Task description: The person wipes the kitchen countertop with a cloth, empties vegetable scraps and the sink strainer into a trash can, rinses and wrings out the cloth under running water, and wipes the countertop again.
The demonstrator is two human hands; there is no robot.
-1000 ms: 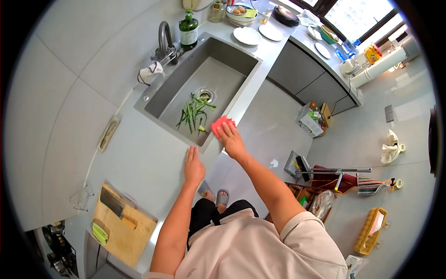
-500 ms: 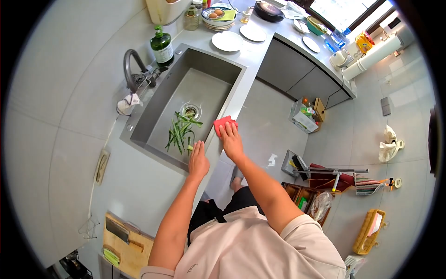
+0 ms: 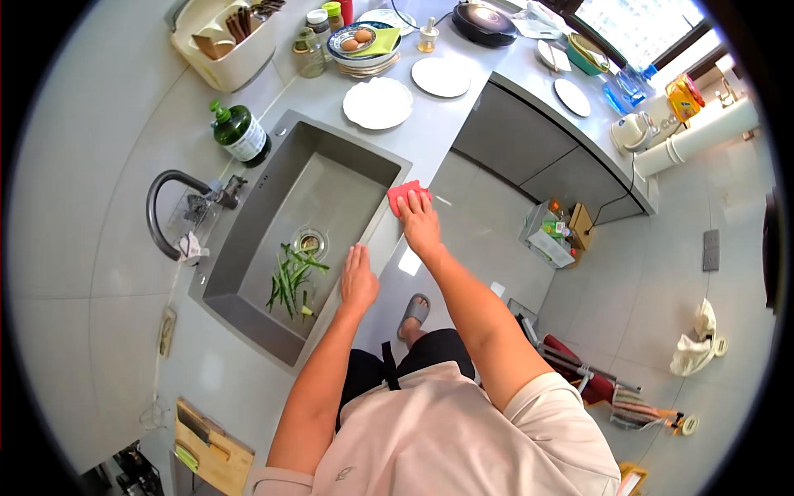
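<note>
One red cloth (image 3: 399, 197) lies under the right hand (image 3: 423, 228), on the worktop (image 3: 210, 372) strip along the sink's front, close to the floor-side edge. It seems held this way so the fingers can press it flat; they lie extended across it, not curled into a fist, and I can't see whether the thumb pinches it. The left hand (image 3: 359, 285) is open and empty, fingers straight and together at the front rim of the sink (image 3: 327, 194), perhaps for balance. Both arms reach forward, the right one farther out.

Inside the basin, cut greens (image 3: 289, 279) lie beside the drain (image 3: 311, 242), probably left where rinsing is easy. Beyond, the faucet (image 3: 155, 208) and soap bottle (image 3: 241, 137) stand on the wall side, likely for ready reach, and a scalloped plate (image 3: 377, 104) sits past the far end.
</note>
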